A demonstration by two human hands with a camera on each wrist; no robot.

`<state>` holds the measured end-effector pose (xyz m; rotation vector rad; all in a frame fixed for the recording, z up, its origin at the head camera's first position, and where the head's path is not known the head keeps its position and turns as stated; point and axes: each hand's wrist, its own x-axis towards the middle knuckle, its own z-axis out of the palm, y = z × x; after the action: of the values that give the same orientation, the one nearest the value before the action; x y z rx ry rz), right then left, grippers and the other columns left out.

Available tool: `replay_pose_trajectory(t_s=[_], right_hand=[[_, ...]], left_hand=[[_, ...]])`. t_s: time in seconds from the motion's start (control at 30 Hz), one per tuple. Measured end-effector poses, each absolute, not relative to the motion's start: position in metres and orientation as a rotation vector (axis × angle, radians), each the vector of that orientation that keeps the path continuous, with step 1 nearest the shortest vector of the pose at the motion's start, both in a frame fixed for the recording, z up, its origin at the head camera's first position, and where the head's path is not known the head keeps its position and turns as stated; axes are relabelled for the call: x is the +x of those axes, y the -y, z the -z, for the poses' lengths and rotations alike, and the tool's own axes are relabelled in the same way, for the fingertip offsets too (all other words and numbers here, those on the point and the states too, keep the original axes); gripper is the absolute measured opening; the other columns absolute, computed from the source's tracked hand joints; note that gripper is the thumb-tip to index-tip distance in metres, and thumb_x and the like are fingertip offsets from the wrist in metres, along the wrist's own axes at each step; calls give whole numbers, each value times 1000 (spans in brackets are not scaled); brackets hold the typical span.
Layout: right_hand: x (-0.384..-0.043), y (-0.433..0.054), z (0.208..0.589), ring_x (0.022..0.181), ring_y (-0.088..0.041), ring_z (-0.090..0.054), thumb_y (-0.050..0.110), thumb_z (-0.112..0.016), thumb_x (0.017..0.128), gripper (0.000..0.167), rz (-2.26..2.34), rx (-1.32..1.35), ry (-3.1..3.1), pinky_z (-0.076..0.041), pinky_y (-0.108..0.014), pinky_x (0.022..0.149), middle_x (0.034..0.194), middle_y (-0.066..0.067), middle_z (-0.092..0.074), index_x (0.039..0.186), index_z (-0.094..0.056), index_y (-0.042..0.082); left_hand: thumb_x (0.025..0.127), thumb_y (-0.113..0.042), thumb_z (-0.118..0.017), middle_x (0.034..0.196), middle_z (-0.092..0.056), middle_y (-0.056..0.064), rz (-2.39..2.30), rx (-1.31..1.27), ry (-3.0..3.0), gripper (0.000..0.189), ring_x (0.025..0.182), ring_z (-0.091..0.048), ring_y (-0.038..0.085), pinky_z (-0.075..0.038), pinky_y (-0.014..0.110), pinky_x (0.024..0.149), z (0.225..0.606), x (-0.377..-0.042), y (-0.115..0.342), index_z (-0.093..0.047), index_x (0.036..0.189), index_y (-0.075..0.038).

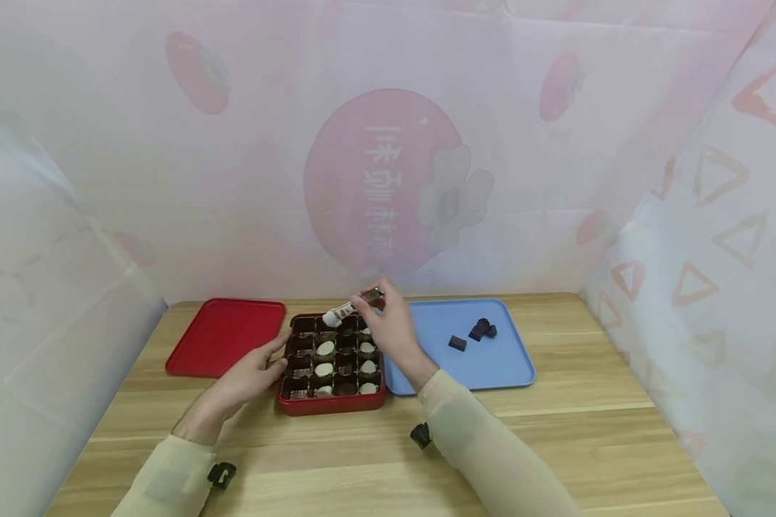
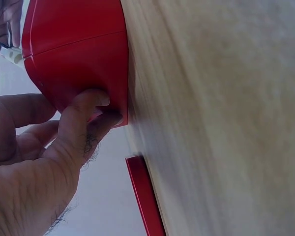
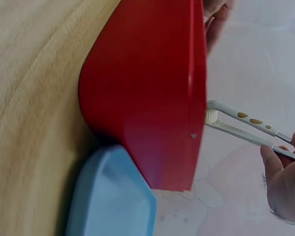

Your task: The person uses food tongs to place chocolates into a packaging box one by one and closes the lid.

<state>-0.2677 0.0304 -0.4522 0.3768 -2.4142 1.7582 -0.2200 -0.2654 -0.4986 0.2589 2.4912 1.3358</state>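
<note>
A red box (image 1: 333,408) with a divided dark insert holds pale chocolates (image 1: 325,348) and dark chocolates (image 1: 345,389) in its compartments. My left hand (image 1: 248,370) rests its fingers and thumb against the box's left side; the left wrist view shows fingertips on the red wall (image 2: 78,54). Above the back of the box, my right hand (image 1: 393,327) grips a pair of white-tipped tongs (image 1: 345,311). Seen from the right wrist, a pale ridged chocolate (image 3: 211,116) sits between the tips of the tongs, just past the box's rim.
To the box's left lies a flat red tray or lid (image 1: 233,337). On its right a blue tray (image 1: 440,373) carries several dark chocolates (image 1: 457,343). All stand on a wooden table (image 1: 336,467), with printed cloth walls (image 1: 265,179) at the back and both sides.
</note>
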Motion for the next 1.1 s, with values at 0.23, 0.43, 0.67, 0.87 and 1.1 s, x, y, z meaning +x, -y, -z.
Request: replay_pose_trajectory(t_s=[0.23,0.43,0.67,0.87,1.1], right_hand=[[-269,-21,459,128,-36,-82,28,-74,118,27,-1792,405,2456,-71,-47,106,131,-15,-82,133,-70,6],[-267,-22,457,137,-37,-80,24,-74,118,25,-1933,402,2379,-68,-57,113,137,-16,-80,136,-67,7],[-262,-39,446,132,-39,-80,15,-74,117,24,-1933,445,2302,-70,-52,113,138,-20,-79,135,-66,3],[-257,-63,438,136,-39,-79,15,-74,116,27,-1848,412,2315,-69,-42,114,140,-23,-80,137,-66,0],[-253,-96,431,138,-38,-79,18,-73,117,25,-1743,364,2359,-67,-49,119,140,-21,-79,137,-66,5]], left_hand=[[122,-6,-52,194,-12,34,-1345,262,-2479,73,179,-15,60,-26,74,143,498,-219,265,-20,186,0],[122,-6,-52,194,-13,34,-1350,256,-2474,73,179,-16,59,-27,73,143,497,-219,265,-20,186,-1],[122,-7,-52,194,-12,33,-1346,261,-2482,73,178,-19,58,-30,71,142,499,-219,265,-19,187,-1],[122,-9,-53,194,-14,33,-1327,258,-2502,74,150,-53,44,-54,31,107,500,-218,267,-19,187,-3],[122,-7,-52,193,-14,35,-1384,246,-2459,75,87,-54,19,-48,24,75,502,-218,268,-16,188,-3]])
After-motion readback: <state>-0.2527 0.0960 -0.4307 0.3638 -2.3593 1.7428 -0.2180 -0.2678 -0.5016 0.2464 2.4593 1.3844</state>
